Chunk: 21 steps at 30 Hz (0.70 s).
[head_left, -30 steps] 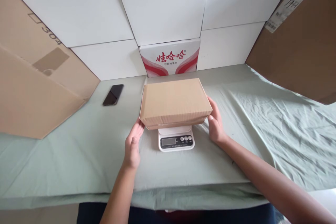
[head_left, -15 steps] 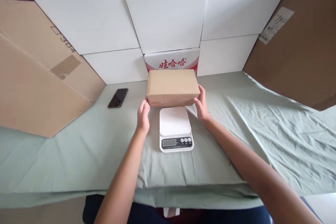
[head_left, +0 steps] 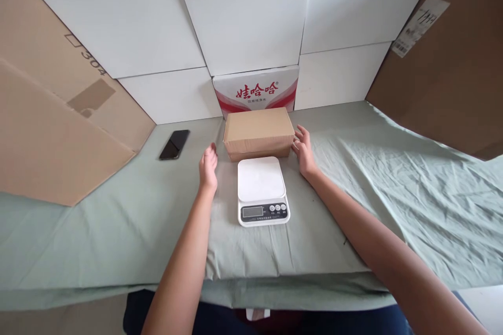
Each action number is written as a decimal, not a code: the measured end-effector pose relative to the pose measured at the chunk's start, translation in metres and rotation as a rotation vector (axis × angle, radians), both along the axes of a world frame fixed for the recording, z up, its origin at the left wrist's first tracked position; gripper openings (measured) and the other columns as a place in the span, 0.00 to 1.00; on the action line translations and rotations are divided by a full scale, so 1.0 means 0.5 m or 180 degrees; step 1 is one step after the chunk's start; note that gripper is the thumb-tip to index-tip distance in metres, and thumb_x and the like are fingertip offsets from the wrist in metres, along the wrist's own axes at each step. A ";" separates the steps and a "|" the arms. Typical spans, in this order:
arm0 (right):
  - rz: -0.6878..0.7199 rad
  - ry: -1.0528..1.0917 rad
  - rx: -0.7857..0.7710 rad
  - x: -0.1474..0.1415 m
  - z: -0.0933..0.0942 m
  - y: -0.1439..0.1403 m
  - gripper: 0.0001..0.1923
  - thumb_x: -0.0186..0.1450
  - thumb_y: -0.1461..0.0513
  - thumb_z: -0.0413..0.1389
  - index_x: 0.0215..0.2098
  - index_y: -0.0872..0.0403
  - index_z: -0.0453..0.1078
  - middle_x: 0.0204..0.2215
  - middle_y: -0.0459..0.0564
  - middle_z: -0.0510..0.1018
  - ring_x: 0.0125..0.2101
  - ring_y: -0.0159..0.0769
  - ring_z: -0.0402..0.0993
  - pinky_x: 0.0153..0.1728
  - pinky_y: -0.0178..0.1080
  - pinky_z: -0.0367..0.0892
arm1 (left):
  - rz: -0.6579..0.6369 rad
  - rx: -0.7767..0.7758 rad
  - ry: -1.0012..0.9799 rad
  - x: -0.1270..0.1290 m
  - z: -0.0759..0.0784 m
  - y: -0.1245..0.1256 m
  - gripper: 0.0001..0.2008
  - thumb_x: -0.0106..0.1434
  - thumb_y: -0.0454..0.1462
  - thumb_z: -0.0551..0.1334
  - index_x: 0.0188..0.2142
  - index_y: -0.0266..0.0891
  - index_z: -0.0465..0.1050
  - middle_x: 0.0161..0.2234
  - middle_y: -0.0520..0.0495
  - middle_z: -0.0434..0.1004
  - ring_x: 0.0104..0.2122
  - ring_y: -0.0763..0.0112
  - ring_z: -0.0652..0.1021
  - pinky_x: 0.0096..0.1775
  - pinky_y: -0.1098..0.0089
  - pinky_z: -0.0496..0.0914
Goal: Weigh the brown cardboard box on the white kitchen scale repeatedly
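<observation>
A closed brown cardboard box (head_left: 258,131) rests on the green cloth just behind a white kitchen scale (head_left: 262,191), whose platform is bare. My left hand (head_left: 208,167) hovers open a short way left of the box, not touching it. My right hand (head_left: 303,153) is open at the box's right end, fingertips at or very near its corner.
A black phone (head_left: 174,144) lies at the left. A red-and-white printed carton (head_left: 256,90) stands behind the box, with white boards (head_left: 243,21) as a backdrop. Large brown cardboard sheets lean at the left (head_left: 51,131) and right (head_left: 451,73). The green cloth (head_left: 393,178) is wrinkled on the right.
The box was lifted off the scale, carried away from me and set down behind it. Both hands have let go and drawn slightly outward.
</observation>
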State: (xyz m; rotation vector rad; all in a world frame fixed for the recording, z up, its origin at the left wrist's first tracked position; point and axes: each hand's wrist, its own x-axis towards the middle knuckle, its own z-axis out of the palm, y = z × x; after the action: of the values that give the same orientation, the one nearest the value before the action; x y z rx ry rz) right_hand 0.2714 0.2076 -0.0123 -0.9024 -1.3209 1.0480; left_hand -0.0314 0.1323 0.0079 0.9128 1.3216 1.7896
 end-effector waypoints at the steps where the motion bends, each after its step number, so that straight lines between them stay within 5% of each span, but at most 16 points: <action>1: 0.0081 -0.0015 0.0015 0.000 0.000 -0.001 0.38 0.66 0.42 0.53 0.71 0.39 0.52 0.72 0.51 0.64 0.71 0.50 0.63 0.70 0.64 0.59 | -0.0079 -0.0020 -0.0013 0.001 -0.001 0.000 0.51 0.53 0.71 0.63 0.63 0.38 0.74 0.72 0.30 0.63 0.73 0.47 0.64 0.72 0.51 0.59; 8: 0.0471 -0.0159 0.0052 -0.020 0.027 -0.017 0.37 0.63 0.49 0.54 0.69 0.43 0.56 0.71 0.50 0.67 0.69 0.52 0.63 0.73 0.61 0.55 | -0.0546 0.0026 0.0176 0.031 -0.015 -0.004 0.46 0.56 0.70 0.64 0.59 0.39 0.79 0.67 0.30 0.73 0.71 0.42 0.67 0.70 0.46 0.62; 13: 0.0354 -0.0262 0.0528 -0.014 0.066 -0.037 0.37 0.64 0.46 0.54 0.70 0.40 0.55 0.71 0.48 0.64 0.72 0.52 0.57 0.73 0.59 0.56 | -0.0462 0.0437 0.0380 0.039 0.018 -0.035 0.43 0.60 0.68 0.63 0.61 0.38 0.78 0.66 0.31 0.74 0.70 0.43 0.69 0.71 0.47 0.60; 17: 0.0251 -0.0350 0.0954 0.009 0.090 -0.092 0.39 0.67 0.42 0.55 0.72 0.38 0.51 0.72 0.49 0.60 0.72 0.55 0.57 0.72 0.61 0.57 | -0.0422 0.0690 0.0539 0.051 0.034 -0.096 0.43 0.62 0.67 0.62 0.61 0.37 0.78 0.65 0.31 0.76 0.71 0.42 0.68 0.71 0.46 0.60; 21: 0.0227 -0.0487 0.0924 0.039 0.069 -0.174 0.38 0.69 0.41 0.54 0.72 0.37 0.50 0.73 0.50 0.58 0.72 0.58 0.55 0.72 0.66 0.56 | -0.0450 0.0560 0.0599 0.057 0.007 -0.193 0.41 0.65 0.65 0.60 0.61 0.36 0.79 0.63 0.30 0.78 0.70 0.40 0.69 0.70 0.44 0.61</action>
State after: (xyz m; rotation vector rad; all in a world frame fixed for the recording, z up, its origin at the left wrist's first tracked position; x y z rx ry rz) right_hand 0.2909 0.1207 0.0221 -0.7311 -1.5959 0.8256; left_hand -0.0028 0.0359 0.0114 1.2659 1.1929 1.7641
